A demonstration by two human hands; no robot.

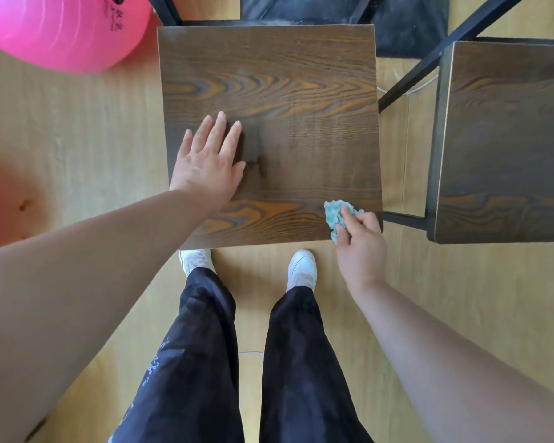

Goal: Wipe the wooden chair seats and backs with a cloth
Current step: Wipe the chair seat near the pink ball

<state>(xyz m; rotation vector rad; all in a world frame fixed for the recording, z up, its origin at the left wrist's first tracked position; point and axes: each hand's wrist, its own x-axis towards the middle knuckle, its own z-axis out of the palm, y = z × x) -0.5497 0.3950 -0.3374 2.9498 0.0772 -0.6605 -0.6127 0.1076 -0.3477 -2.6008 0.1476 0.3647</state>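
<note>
Both forearms reach down over the seat [269,91]: the left hand [207,163] lies flat with fingers spread, bracing it, while the right hand [360,239] pinches a crumpled cloth [335,214] at the near right corner. Seat wiping looks underway; next, sweep the cloth across the grain toward the far edge.

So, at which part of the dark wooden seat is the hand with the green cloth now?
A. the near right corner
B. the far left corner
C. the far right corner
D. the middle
A: the right hand pinches the green cloth at the near right corner of the seat, while the left hand lies flat near its left edge.
</note>
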